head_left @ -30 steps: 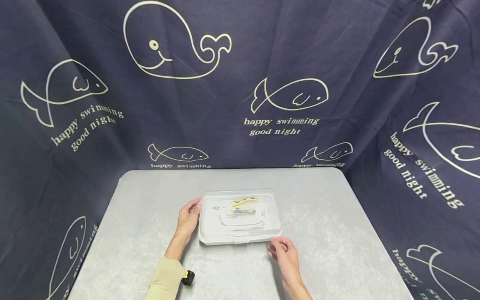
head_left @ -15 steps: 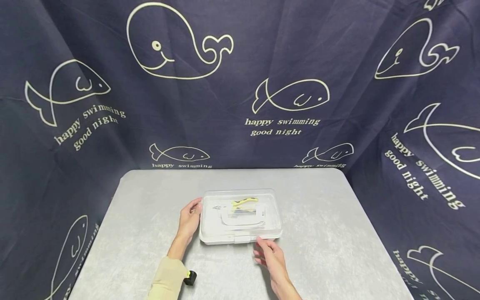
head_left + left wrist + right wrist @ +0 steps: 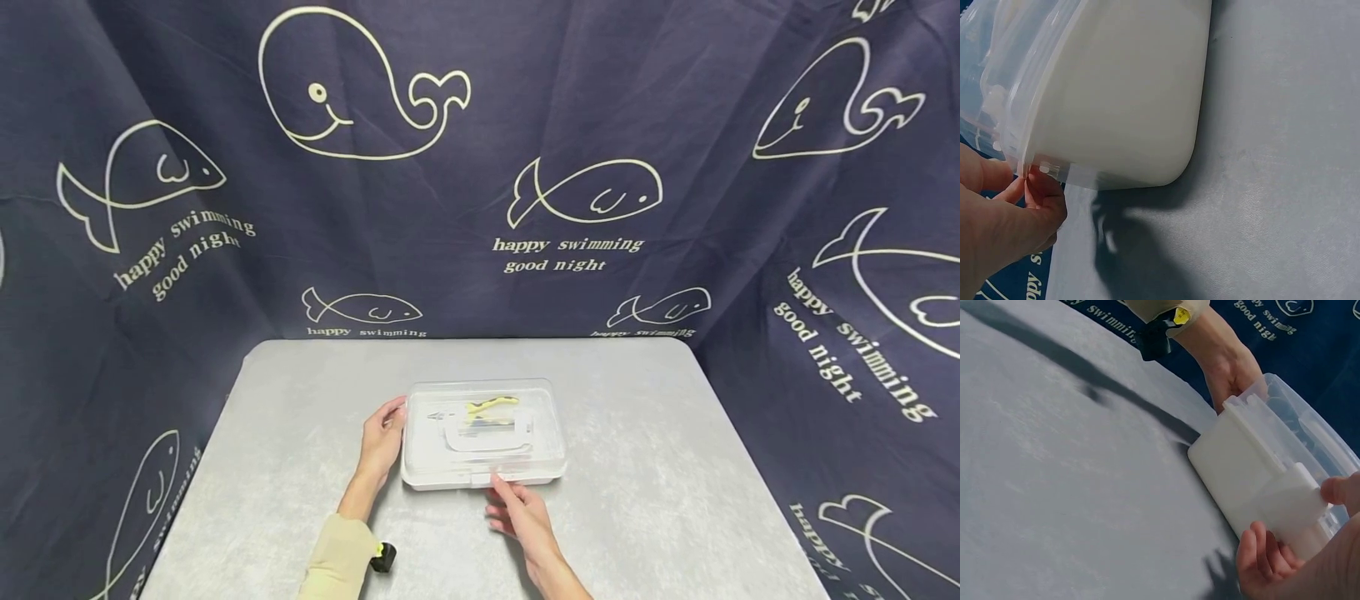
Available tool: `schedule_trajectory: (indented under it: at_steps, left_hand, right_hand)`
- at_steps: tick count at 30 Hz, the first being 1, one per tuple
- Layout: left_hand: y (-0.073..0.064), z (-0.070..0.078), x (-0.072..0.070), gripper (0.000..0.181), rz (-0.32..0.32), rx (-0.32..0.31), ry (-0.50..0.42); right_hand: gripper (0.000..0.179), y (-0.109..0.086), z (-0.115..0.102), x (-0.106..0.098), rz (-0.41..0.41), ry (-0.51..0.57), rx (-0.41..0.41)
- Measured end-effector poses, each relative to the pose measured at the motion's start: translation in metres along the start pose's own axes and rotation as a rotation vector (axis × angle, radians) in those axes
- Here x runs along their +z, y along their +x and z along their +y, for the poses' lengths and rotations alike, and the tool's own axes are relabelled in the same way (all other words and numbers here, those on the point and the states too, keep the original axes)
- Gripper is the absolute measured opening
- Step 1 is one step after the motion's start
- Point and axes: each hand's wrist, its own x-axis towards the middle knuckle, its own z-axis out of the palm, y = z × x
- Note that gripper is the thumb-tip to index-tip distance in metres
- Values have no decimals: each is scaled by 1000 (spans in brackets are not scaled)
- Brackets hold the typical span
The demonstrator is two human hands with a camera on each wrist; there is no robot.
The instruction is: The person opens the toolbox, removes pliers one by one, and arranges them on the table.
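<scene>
Leftward along the front, my right hand (image 3: 527,518) has shifted to the white plastic latch (image 3: 1291,490), thumb touching it, fingers loosely curled below. I judge the work is at this latch: the transparent plastic lid (image 3: 429,450) is on, yellow-and-black pliers (image 3: 493,403) lie inside; whether it's fastened, I cannot tell. Between my hands, the rectangular white plastic box (image 3: 444,486) sits on the grey tabletop (image 3: 645,475), my left hand (image 3: 380,442) pinching its left rim.

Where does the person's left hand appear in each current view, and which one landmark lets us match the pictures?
Head: left hand below and left of centre, at the end of the white box.
Left wrist: lower left, fingertips at the edge of the clear lid.
Right wrist: upper right, at the box's far end.
Shared landmark: the white box.
</scene>
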Motion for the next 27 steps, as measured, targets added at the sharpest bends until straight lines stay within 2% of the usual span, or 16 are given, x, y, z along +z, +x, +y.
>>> schedule_trajectory:
  at_steps: [4, 7, 18, 27]
  left_hand:
    - [0, 0, 1, 38, 8, -3, 5]
    - [-1, 0, 1, 37, 15, -3, 13]
    - [-2, 1, 2, 37, 23, 6, 17]
    - [-2, 1, 1, 38, 18, 9, 8]
  right_hand:
    - [67, 2, 2, -2, -58, 72, 17]
    - [62, 4, 4, -3, -58, 95, 32]
    - [54, 8, 5, -2, 9, -4, -4]
    - [58, 5, 1, -4, -25, -19, 24]
